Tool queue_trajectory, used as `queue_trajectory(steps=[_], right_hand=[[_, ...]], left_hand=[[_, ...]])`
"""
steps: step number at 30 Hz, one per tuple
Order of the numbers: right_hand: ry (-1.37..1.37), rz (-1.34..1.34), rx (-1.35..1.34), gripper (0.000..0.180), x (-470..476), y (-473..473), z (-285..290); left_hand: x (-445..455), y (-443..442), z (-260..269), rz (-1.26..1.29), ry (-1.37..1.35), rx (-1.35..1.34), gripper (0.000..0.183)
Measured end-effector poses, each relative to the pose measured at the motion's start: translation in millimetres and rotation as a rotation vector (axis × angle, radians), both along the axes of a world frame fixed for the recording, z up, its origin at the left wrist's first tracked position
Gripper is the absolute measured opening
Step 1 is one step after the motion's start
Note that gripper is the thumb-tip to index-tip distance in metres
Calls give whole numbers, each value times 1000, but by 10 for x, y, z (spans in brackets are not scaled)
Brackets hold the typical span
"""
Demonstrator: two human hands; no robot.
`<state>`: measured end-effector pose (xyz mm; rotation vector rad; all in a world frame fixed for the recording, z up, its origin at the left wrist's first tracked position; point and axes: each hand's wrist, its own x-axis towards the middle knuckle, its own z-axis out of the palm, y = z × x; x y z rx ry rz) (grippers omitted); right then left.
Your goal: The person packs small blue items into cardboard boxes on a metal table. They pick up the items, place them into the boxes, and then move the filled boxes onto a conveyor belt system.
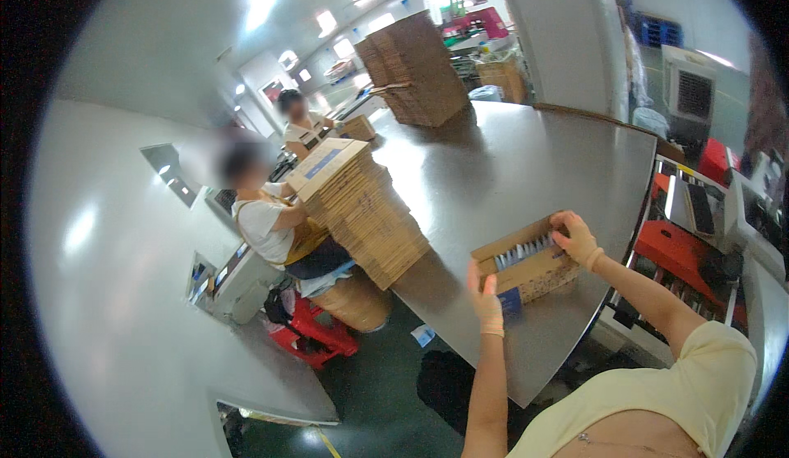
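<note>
An open cardboard box [542, 279] rests on or just above the metal table [524, 168] in front of me. A row of thin whitish-blue packets [524, 253] stands inside it. My left hand [487, 294] grips the box's near left end, fingers along the outside and thumb at the edge. My right hand [574, 238] holds the far right end, with its fingertips over the rim. A blue printed patch shows on the box's lower left corner. The undersides of the box and the tips of some fingers are hidden.
A tall stack of flattened cardboard boxes [376, 217] stands at the table's left edge, another [413, 66] at the far end. Two people [265, 223] are at the left side. A roller conveyor with a red-orange machine part [675, 254] adjoins the right. A red stool [314, 328] stands on the floor.
</note>
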<state>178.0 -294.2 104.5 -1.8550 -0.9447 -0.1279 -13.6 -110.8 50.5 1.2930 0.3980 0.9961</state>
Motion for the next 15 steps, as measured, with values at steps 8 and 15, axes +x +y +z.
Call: queue_trajectory(steps=[8,15], right_hand=[[-597,128,-754,103,-242,52,740],[-642,324,-1187,113,-283,-216,1067]], left_hand=[[-111,-103,398,81,48,-38,81],[129,-160,283,-33,29,-32,58]])
